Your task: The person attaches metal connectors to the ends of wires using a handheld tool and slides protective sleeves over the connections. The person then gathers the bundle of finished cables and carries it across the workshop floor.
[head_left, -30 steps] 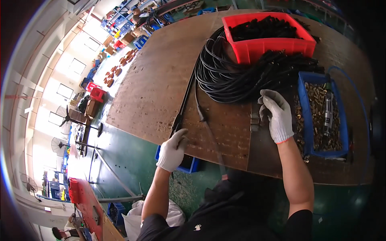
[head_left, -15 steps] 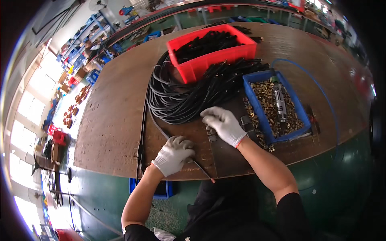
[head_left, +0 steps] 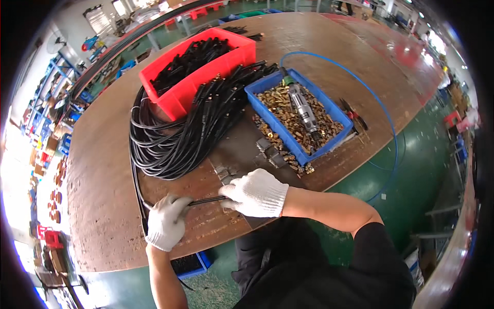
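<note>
My left hand [head_left: 168, 220], in a white knit glove, is closed around a thin black cable [head_left: 207, 200] above the near part of the table. In a matching glove, my right hand [head_left: 257, 192] grips the same cable a short way to the right. A piece of it runs fairly straight between the two hands; the end at my right hand is hidden by the fingers. Just beyond my right hand lies a small grey metal block [head_left: 222, 172]. A second metal block [head_left: 270, 153] rests farther right, beside the blue bin.
A large coil of black cables [head_left: 164, 154] lies against a red bin [head_left: 198, 78] filled with black pieces. The blue bin [head_left: 303, 82] holds brass fittings and a silver air tool [head_left: 303, 110] on a blue hose [head_left: 355, 72]. Pliers [head_left: 355, 114] lie right of it.
My right hand has come down from the metal blocks and taken hold of the cable. My left hand still holds it. The whole view has shifted right, so the bins appear farther left.
</note>
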A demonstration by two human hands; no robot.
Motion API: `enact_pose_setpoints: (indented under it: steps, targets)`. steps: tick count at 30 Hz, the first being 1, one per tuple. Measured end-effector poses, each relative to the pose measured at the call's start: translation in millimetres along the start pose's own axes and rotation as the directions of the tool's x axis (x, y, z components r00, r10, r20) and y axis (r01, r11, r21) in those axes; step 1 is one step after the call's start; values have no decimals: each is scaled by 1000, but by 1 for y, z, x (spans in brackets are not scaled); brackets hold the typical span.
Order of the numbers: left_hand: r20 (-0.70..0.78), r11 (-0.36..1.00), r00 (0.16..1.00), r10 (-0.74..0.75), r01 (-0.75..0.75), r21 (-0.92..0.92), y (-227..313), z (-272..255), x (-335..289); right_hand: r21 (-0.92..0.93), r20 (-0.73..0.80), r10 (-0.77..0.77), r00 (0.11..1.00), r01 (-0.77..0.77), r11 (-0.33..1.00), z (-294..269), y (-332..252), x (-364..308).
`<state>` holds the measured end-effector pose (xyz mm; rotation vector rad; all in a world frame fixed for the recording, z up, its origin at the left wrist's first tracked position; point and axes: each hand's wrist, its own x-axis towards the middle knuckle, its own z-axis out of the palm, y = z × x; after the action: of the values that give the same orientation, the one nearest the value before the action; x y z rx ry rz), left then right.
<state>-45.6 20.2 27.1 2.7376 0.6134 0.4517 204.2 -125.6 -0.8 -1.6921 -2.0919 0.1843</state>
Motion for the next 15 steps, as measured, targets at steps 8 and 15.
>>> enact_pose_setpoints:
  steps: [8,15]
  targets:
    - [141,979,990,30,-1,-204,54,21,32,-61,6,-20,1000,20,998,3,7,-3]
    - [98,991,995,13,0,-135,50,42,32,-216,-78,45,996,-61,975,-38,19,-33]
